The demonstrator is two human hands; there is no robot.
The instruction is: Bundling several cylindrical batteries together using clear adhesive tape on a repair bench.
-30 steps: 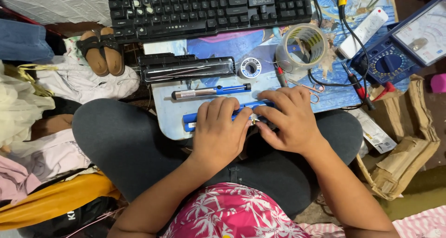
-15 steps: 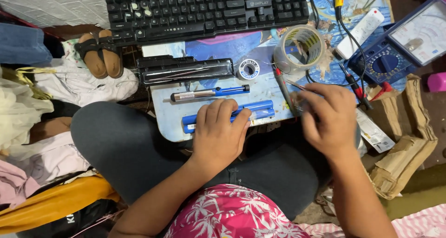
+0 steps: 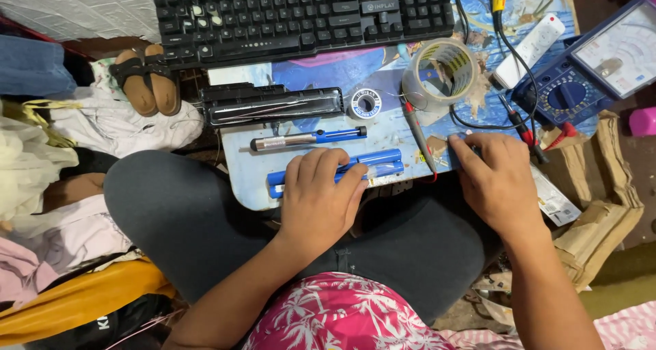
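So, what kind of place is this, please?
Probably a home electronics repair spot on the floor: an analog multimeter, a solder spool and blue battery cells under the left hand, with sandals nearby.

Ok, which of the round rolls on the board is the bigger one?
The clear tape roll, standing below the keyboard's right end. It is wide and hollow; the solder spool to its left is much smaller, with a dark centre.
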